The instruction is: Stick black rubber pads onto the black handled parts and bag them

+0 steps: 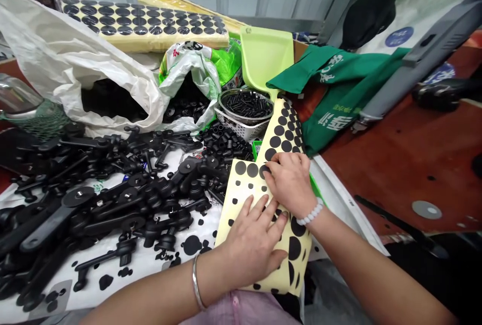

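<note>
The left hand [250,247] lies flat, fingers spread, on a pale-yellow paper sheet with round black stickers [233,214], close to the body. The right hand [291,182] curls its fingers at the sheet's far edge; whether they grip a sticker cannot be told. Jointed black plastic arms [124,199] crowd the table's left side, near the sheet. Beyond stand a white perforated plastic basket [244,130], an open white plastic sack [113,59] and a light-green plastic dustpan [265,59].

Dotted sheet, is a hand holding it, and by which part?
The left hand lies flat on the dotted sheet; the right hand is at its top dots; a pinch there can't be told.
</note>
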The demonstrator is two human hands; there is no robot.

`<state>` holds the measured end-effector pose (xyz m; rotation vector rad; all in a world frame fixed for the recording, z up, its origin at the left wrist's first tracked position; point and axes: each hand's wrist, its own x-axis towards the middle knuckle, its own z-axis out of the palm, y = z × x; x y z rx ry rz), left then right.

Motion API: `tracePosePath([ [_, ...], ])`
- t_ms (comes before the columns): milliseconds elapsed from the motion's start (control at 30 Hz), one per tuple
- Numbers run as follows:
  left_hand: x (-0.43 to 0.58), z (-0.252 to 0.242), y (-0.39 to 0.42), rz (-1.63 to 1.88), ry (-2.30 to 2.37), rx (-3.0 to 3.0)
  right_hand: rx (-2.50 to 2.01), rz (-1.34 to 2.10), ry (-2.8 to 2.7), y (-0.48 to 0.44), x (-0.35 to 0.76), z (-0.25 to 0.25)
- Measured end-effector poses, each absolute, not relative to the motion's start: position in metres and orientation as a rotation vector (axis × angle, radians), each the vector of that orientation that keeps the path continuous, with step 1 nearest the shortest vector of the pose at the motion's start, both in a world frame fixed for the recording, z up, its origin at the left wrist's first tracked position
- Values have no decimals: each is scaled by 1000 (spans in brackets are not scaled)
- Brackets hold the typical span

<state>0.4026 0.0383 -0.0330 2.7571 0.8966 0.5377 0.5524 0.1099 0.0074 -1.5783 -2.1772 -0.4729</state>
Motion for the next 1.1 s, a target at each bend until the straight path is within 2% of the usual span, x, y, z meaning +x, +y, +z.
tracePosePath([
  [267,402,-27,40,512,905,2757,-1627,-456,-2142,120,552,4],
  [467,401,-29,39,535,887,2706,-1530,-472,-2147,94,556,-1],
  [1100,393,-27,52,666,940,2456,-1141,-235,-2328,66,590,-11],
])
